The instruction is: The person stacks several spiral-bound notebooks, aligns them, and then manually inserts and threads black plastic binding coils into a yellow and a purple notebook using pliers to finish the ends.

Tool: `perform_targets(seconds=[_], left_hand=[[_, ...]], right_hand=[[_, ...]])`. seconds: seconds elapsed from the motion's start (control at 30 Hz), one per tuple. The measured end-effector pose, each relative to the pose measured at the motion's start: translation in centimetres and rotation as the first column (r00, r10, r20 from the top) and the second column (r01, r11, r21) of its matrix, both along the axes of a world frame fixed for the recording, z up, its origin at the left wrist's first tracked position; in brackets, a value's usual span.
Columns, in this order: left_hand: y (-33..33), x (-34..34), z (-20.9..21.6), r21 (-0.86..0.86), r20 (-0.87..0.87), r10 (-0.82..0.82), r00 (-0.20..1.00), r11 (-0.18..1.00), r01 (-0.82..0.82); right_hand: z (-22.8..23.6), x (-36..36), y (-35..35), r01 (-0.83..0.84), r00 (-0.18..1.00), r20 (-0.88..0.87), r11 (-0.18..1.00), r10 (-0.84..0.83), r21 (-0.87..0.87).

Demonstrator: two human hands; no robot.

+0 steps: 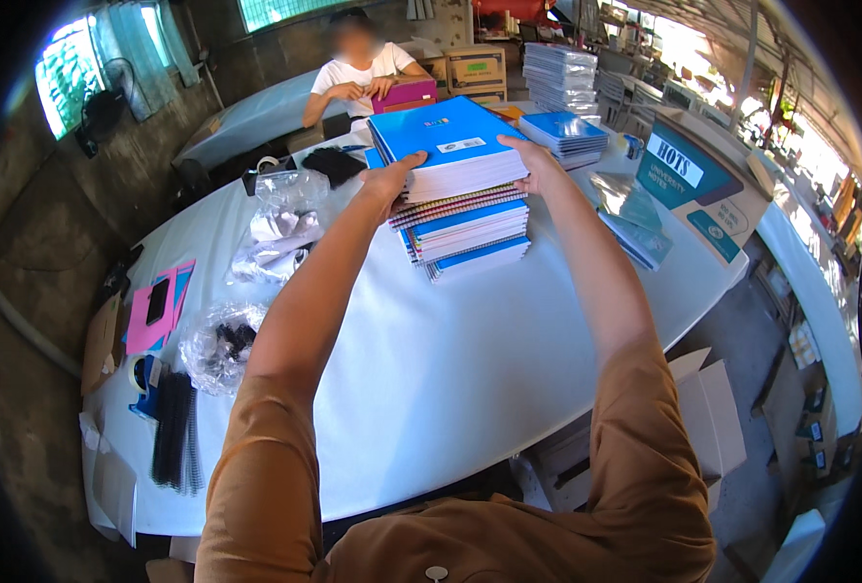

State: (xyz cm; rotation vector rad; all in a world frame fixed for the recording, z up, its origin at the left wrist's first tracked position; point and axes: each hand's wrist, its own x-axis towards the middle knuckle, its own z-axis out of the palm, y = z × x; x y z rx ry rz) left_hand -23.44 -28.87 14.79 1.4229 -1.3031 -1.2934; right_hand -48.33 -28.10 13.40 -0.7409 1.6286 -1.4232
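My two arms in brown sleeves reach forward over the white table [450,369]. My left hand [389,180] holds the left side of the stack of spiral notebooks [465,209], the thumb lying on the top blue cover. My right hand [536,165] grips the right side of the same stack, fingers curled around the edge (I cannot tell how far they go under). The stack stands on the table, in the middle far part. To its left lie clear plastic bags [280,219]. Behind it sits another person [358,73] with a pink notebook [404,94].
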Motion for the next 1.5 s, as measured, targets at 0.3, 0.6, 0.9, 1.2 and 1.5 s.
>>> perform_targets(seconds=[0.3, 0.6, 0.9, 1.2, 1.5], left_hand=[[4.3, 6.0, 0.5, -0.264, 0.497, -0.045, 0.867, 0.943, 0.201], [26.6, 26.7, -15.8, -0.31, 0.21, 0.164, 0.964, 0.946, -0.093], [46.6, 32.4, -23.7, -0.198, -0.022, 0.743, 0.669, 0.652, -0.732], [58.9, 44.2, -25.6, -0.338, 0.377, 0.925, 0.044, 0.182, -0.924], [70.8, 56.7, -33.1, -0.1, 0.847, 0.528, 0.066, 0.28, -0.955]], right_hand=[[-0.9, -1.7, 5.6, 0.113, 0.671, -0.695, 0.962, -0.258, -0.248], [-20.8, 6.0, 19.6, -0.141, 0.674, -0.717, 0.922, -0.178, -0.362], [-21.5, 30.4, 27.5, -0.639, 0.357, -0.845, 0.764, 0.397, 0.089], [-22.9, 35.5, 28.9, -0.727, 0.039, -0.96, 0.668, 0.276, 0.163], [-22.8, 36.3, 29.2, -0.709, 0.058, -0.932, 0.672, 0.358, 0.214]])
